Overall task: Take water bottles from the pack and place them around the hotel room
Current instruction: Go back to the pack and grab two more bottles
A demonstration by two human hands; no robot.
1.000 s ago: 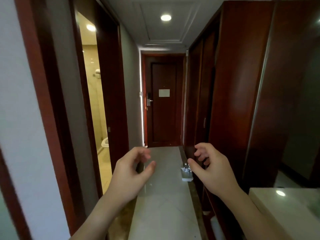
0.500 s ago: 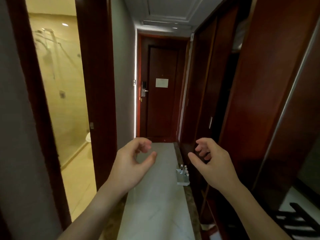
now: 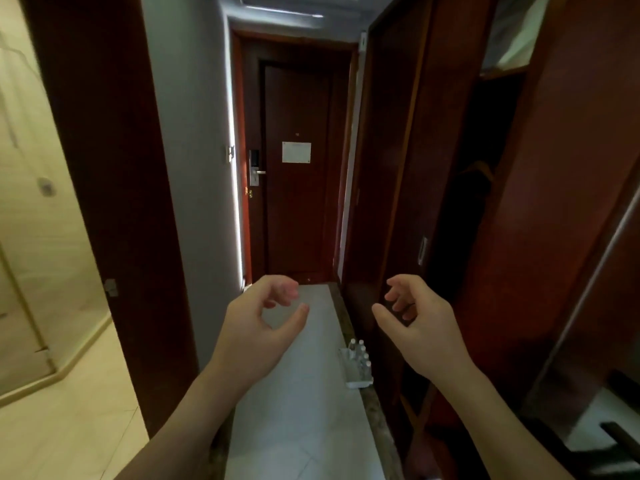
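Both hands are up in front with nothing in them. The left hand and right hand have loosely bent fingers. The bottle pack sits on the floor, low right, near the closet.

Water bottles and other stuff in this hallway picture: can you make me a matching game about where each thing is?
Things:
1. pack of water bottles
2. white notice
3. door handle
4. left hand

Places:
A. on the dark door at the end of the hall, up high
B. held in the air, holding nothing
C. on the floor by the right-hand wooden wall
D. on the left edge of the far door

Pairs: 1-C, 2-A, 3-D, 4-B
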